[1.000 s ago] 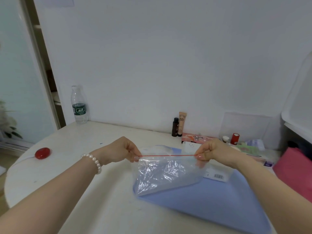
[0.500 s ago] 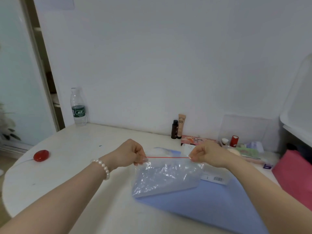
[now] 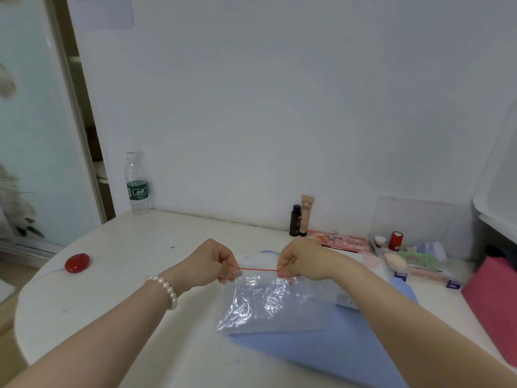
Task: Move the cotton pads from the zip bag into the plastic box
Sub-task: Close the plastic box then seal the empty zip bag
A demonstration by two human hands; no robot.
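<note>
Zip bag on mat

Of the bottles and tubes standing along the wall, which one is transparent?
The water bottle with the green label, standing alone at the table's far left corner. The small dark bottle and the beige BB tube beside it are opaque.

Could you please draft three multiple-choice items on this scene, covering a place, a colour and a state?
1. Where does the water bottle stand?
A. far left by the wall
B. on the blue mat
C. beside the pink box

2. What colour is the zip bag's seal strip?
A. green
B. red
C. black

3. How is the bag held?
A. one hand only
B. lying untouched
C. both hands pinch its top edge

Answers: 1 A, it stands at the table's far left corner. 2 B, a red line runs between the hands. 3 C, the left hand and right hand each pinch the strip.
</note>
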